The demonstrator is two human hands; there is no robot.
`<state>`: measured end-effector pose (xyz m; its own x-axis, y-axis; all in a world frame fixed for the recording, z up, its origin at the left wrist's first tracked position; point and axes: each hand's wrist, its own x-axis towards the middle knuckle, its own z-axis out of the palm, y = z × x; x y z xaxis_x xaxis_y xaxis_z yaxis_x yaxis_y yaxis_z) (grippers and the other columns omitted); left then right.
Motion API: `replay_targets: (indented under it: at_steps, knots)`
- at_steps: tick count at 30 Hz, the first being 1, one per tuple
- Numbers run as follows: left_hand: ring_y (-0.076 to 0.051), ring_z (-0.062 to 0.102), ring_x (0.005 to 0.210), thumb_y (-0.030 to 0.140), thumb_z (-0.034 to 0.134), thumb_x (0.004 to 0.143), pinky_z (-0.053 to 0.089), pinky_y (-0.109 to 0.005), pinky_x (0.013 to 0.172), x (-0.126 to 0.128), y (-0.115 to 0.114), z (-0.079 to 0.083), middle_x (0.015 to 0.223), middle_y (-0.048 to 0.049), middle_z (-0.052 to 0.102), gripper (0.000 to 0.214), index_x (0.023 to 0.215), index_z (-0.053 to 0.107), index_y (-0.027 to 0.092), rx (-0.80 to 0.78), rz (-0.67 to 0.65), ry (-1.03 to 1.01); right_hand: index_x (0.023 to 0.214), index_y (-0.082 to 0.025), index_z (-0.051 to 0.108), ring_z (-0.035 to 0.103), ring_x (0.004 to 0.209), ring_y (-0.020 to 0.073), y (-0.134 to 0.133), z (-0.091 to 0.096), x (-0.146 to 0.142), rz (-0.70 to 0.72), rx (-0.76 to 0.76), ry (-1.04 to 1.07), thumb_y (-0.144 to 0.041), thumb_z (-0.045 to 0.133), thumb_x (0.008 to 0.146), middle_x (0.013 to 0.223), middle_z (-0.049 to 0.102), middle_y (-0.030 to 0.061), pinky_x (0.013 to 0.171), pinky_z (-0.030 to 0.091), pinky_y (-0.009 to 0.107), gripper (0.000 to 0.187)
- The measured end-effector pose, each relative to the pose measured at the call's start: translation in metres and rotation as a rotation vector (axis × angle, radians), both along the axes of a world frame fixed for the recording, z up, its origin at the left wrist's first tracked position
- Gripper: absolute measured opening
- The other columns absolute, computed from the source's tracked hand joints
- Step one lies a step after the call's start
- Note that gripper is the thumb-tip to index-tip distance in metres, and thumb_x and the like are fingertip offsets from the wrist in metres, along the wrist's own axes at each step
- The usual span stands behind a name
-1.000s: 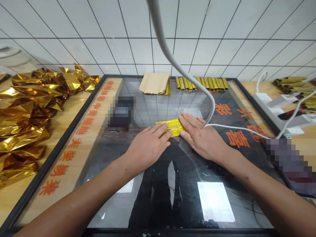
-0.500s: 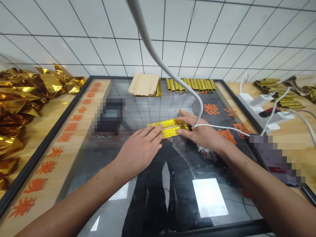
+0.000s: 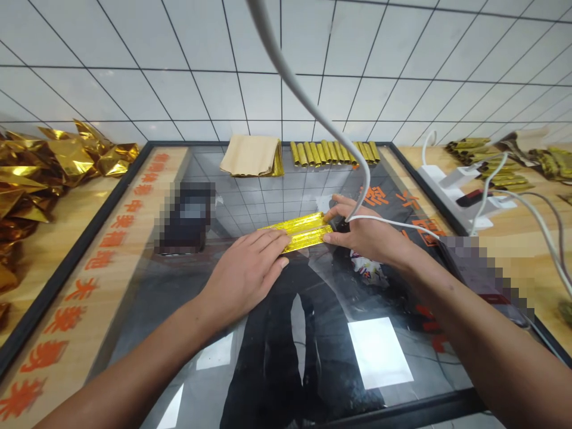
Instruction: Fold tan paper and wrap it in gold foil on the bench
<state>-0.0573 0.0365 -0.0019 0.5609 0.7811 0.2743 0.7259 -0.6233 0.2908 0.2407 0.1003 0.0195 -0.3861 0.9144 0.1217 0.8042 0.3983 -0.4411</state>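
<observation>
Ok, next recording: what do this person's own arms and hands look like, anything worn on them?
Both the left hand and the right hand are bare: no gloves, and no rings, watch or bracelet visible. No sleeves show on either forearm as far as the picture's edge. A white cable crosses in front of the right hand.

Left part of long shiny yellow foil strip (image 3: 308, 232) mostly buried under left hand (image 3: 245, 269). Right hand (image 3: 370, 233) pinching strip or just touching? Can't tell tbh. Black boxy gadget (image 3: 187, 217) and dark flat slab (image 3: 480, 274) pixelated to mush. Crumpled gold foil heap (image 3: 27, 173) chopped by left edge, thick white cable (image 3: 286, 67) by top.
</observation>
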Motion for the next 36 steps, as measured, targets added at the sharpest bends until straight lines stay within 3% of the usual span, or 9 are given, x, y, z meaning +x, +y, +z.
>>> replay_targets:
  at_steps: [5, 10, 16, 23, 36]
  knots:
    - [-0.028, 0.070, 0.123, 0.025, 0.048, 0.111, 0.057, -0.049, 0.107, 0.007, 0.013, 0.005, 0.134, -0.0087, 0.074, 0.030, 0.129, 0.071, 0.022, -0.079, 0.112, -0.161, 0.111, -0.028, 0.075, 0.062, 0.146, 0.0382, 0.001, 0.000, 0.000, 0.016, -0.007, 0.033, -0.032, 0.086, 0.088, 0.142, 0.073, 0.0113, 0.120, 0.051, 0.061, 0.026]
    - [-0.027, 0.070, 0.118, 0.023, 0.056, 0.104, 0.060, -0.046, 0.099, 0.011, 0.019, 0.006, 0.135, -0.0101, 0.068, 0.022, 0.110, 0.076, 0.021, -0.113, 0.202, -0.224, 0.108, -0.028, 0.075, 0.065, 0.144, 0.0362, 0.003, 0.001, 0.001, 0.054, -0.023, 0.052, -0.031, 0.084, 0.088, 0.137, 0.076, 0.0100, 0.119, 0.053, 0.057, 0.022]
    - [-0.025, 0.068, 0.110, 0.018, 0.062, 0.099, 0.058, -0.044, 0.094, 0.012, 0.020, 0.003, 0.123, -0.0079, 0.068, 0.016, 0.088, 0.074, 0.021, -0.122, 0.199, -0.253, 0.107, -0.027, 0.076, 0.068, 0.140, 0.0354, 0.003, 0.004, -0.001, 0.042, -0.039, 0.039, -0.031, 0.084, 0.087, 0.134, 0.078, 0.0095, 0.118, 0.054, 0.054, 0.021]
    - [-0.024, 0.067, 0.107, 0.014, 0.062, 0.097, 0.057, -0.043, 0.096, 0.013, 0.022, 0.001, 0.117, -0.0069, 0.066, 0.017, 0.084, 0.070, 0.020, -0.125, 0.211, -0.303, 0.092, -0.029, 0.076, 0.057, 0.151, 0.0360, 0.000, -0.002, -0.010, -0.043, 0.001, 0.120, -0.031, 0.077, 0.093, 0.127, 0.081, 0.0088, 0.119, 0.051, 0.058, 0.003]
    - [-0.022, 0.069, 0.107, 0.011, 0.064, 0.095, 0.057, -0.038, 0.094, 0.014, 0.021, 0.001, 0.119, -0.0068, 0.067, 0.017, 0.082, 0.070, 0.019, -0.116, 0.272, -0.308, 0.083, -0.028, 0.075, 0.062, 0.147, 0.0342, 0.000, -0.007, -0.014, -0.112, 0.017, 0.082, -0.029, 0.078, 0.091, 0.130, 0.080, 0.0093, 0.118, 0.052, 0.054, 0.009]
